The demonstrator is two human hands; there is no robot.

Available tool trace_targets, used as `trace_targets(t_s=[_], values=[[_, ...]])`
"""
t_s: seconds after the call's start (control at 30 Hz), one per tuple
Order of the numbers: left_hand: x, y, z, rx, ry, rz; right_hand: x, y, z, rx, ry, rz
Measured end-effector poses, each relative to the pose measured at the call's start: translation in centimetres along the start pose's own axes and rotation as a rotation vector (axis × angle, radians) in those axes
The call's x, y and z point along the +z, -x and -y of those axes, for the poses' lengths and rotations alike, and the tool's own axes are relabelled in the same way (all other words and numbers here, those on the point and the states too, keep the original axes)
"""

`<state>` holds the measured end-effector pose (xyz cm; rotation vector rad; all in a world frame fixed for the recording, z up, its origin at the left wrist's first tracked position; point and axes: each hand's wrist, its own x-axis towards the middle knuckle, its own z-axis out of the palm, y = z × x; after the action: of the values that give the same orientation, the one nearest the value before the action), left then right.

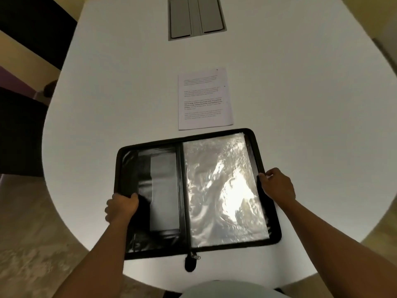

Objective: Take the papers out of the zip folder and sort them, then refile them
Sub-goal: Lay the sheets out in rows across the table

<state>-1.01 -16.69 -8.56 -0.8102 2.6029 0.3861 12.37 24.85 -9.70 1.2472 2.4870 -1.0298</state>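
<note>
Zip folder (pixel 193 190) lying open and flat near the front edge of the white table (pixel 300 104), black pocket side on the left, shiny clear plastic sleeve (pixel 223 190) on the right, zipper pull (pixel 191 260) hanging at the near end of the spine. Left hand (pixel 121 208) gripping the left cover edge, fingers curled over it. Right hand (pixel 276 182) pinching the right edge, thumb and fingers closed on the rim. Just beyond the far edge, a stack of printed papers (pixel 205 98), apart from the folder; how many sheets, cannot tell. Farther away, a grey cable hatch (pixel 195 17) set in the table.

Probably the papers already out, refiling not yet done. Possible troubles: folder overhanging the near table edge and sliding off if pulled closer; crinkled sleeve catching a sheet corner and creasing it; closing the covers now leaving the papers outside.
</note>
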Motion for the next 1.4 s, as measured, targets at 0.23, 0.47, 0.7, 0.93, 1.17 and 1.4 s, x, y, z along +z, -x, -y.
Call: trace_targets(t_s=[0.23,0.47,0.7,0.93,1.17,1.4], values=[[0.2,-1.3,4.1,-0.077,0.076,0.081,0.5,2.3,-1.6,0.003,0.035,0.041],[0.0,-1.4,5.1,-0.025,0.163,0.093,-0.1,3.1,-2.3,0.008,-0.009,0.013],[1.3,2.0,2.6,0.108,0.312,0.157,-2.5,1.5,-5.8,0.088,-0.052,-0.124],[4.2,6.7,-1.7,0.295,0.227,0.193,-6.0,-0.5,-8.6,0.200,0.081,-0.299],[7.0,10.0,-5.2,0.424,0.177,0.262,-9.8,-2.4,-11.5,0.256,0.169,-0.270],[9.3,15.1,-8.6,0.578,0.179,0.337,-10.7,-3.0,-14.0,0.172,0.264,-0.260]])
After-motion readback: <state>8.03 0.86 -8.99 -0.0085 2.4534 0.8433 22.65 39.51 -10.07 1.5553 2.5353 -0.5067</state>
